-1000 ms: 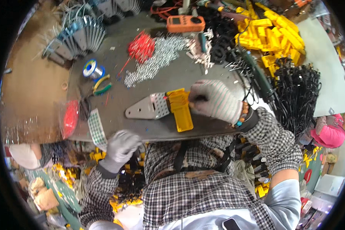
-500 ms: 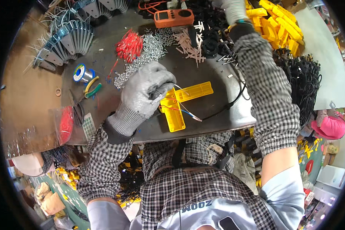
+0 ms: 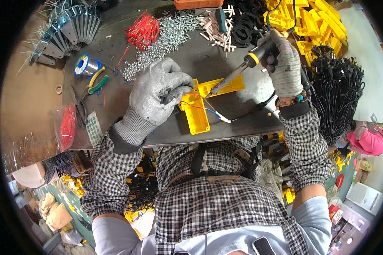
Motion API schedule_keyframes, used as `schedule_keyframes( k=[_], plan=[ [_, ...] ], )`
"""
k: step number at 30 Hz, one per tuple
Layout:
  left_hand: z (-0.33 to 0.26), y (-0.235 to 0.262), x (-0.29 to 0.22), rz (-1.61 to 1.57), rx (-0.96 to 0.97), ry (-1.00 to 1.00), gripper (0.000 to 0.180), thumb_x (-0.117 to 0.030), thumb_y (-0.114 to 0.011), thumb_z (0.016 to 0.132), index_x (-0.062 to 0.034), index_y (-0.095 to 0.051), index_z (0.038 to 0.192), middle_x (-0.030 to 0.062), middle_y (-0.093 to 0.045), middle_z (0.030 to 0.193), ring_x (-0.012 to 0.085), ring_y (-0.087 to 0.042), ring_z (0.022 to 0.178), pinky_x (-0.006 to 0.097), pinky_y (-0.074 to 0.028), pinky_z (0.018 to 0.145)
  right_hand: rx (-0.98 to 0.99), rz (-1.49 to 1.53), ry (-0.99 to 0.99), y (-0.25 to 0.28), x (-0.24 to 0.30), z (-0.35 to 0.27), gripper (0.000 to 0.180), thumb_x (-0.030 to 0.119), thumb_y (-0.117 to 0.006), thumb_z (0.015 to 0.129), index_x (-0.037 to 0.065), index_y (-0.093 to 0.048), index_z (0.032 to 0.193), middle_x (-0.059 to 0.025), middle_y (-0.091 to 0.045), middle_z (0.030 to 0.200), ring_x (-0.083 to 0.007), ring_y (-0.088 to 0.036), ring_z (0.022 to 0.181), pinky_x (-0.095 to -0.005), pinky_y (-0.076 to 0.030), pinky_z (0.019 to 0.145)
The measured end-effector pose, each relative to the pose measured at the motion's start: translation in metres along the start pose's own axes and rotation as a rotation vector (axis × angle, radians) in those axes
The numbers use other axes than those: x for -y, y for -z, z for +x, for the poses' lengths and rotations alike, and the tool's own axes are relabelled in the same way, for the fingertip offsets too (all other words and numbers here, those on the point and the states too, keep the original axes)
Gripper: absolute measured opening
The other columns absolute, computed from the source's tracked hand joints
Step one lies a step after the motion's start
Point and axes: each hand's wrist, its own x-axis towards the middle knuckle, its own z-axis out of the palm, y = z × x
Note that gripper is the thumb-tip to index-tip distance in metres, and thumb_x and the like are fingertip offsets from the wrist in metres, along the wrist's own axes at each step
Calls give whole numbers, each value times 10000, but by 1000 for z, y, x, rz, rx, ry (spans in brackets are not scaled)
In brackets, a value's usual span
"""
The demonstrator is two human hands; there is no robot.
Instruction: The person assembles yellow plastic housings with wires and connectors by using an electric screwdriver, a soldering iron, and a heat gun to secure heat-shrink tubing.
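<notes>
A person in a checked shirt leans over a dark metal worktable (image 3: 225, 127). Nearest the body, a yellow plastic housing (image 3: 195, 114) lies flat at the table's front edge, red, blue and white wires (image 3: 204, 109) trailing from it towards the rim. The gloved left hand (image 3: 159, 91) rests on the housing's left side, its fingers curled and pinched on something small at the wires; what it grips cannot be made out. The gloved right hand (image 3: 283, 63) is closed around the handle of a soldering iron (image 3: 247, 63), whose tip slants down to the joint between the housing and a second yellow part (image 3: 223, 85) lying across it. Left of the hands lie a spool of solder (image 3: 84, 66) and green-and-yellow-handled pliers (image 3: 97, 80). Further back sit a heap of silver screws (image 3: 166, 36), a bundle of red wire pieces (image 3: 142, 29), a screwdriver (image 3: 221, 19), stacked metal brackets (image 3: 68, 32), yellow plastic parts (image 3: 315, 23) and black cables (image 3: 338, 89)
</notes>
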Motion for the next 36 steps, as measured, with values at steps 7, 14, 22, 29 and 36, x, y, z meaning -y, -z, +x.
schedule_keyframes(
  k=[7, 14, 22, 29, 36],
  plan=[
    [-1, -4, 8, 8, -31, -31, 138, -48, -699, 758, -41, -679, 895, 83, -551, 832, 235, -576, 782, 336, -468, 698, 31, -16, 4, -10, -7, 0, 233, 287, -609, 911, 79, -649, 816, 31, -578, 648, -20, -439, 480, -167, -346, 417],
    [5, -10, 14, 24, -59, -111, 105, -90, -683, 754, -78, -683, 858, 68, -585, 817, 235, -595, 766, 347, -486, 654, 10, -11, 32, -7, -10, 4, 212, 283, -617, 904, 86, -652, 834, 13, -618, 687, -23, -466, 492, -164, -361, 425],
    [8, -13, 13, 69, -2, -117, 115, -61, -644, 761, -78, -666, 873, 67, -556, 827, 245, -567, 762, 359, -476, 646, 1, -32, 33, -5, -7, 6, 210, 282, -621, 899, 81, -659, 851, 1, -635, 707, -28, -469, 480, -169, -359, 421],
    [9, -13, 10, 84, 0, -129, 122, -91, -688, 768, -72, -675, 888, 87, -568, 832, 249, -588, 799, 348, -472, 699, 14, -20, 82, -6, -8, 4, 225, 288, -622, 901, 70, -661, 862, 2, -623, 692, -28, -468, 478, -173, -352, 413],
    [-4, 2, -9, 86, -127, -123, 157, -67, -733, 710, -88, -677, 855, 55, -581, 964, 249, -567, 942, 369, -443, 832, 29, -33, 13, 2, -13, 10, 236, 296, -617, 905, 66, -661, 879, -4, -635, 710, -39, -484, 501, -177, -366, 426]
  ],
)
